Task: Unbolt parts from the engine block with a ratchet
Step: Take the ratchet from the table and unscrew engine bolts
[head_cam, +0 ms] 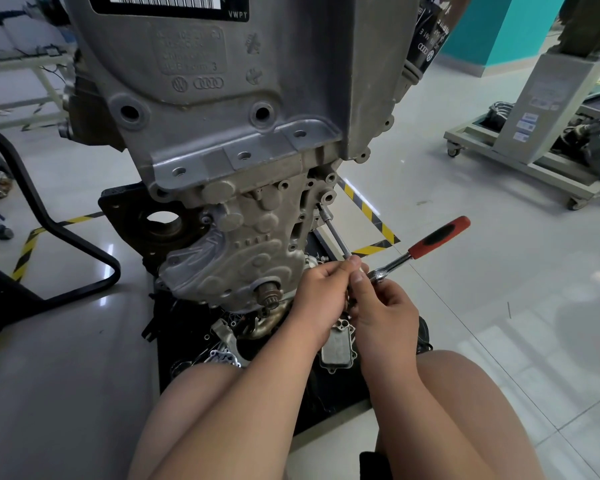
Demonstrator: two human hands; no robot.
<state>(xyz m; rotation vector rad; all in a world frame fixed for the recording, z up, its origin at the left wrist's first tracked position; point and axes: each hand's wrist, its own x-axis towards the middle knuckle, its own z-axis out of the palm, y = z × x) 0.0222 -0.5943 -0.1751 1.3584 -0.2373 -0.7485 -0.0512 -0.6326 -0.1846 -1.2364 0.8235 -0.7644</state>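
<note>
1. The extension [334, 233] runs up and left from the fingers to a bolt boss on the block [243, 188], its far end seated there.
2. The ratchet [426, 249] handle sticks out up and right, free of both hands.
3. The left hand [321, 299] pinches the extension's near end.
4. The right hand [383, 313] curls closed on the ratchet head, the nearer one to swing it.

A wheeled trolley [520, 161] stood far right on the pale tiled floor [482, 271]. Left of it ran yellow-black hazard tape [368, 216]; farther left, perhaps a black chair frame [49, 216].
</note>
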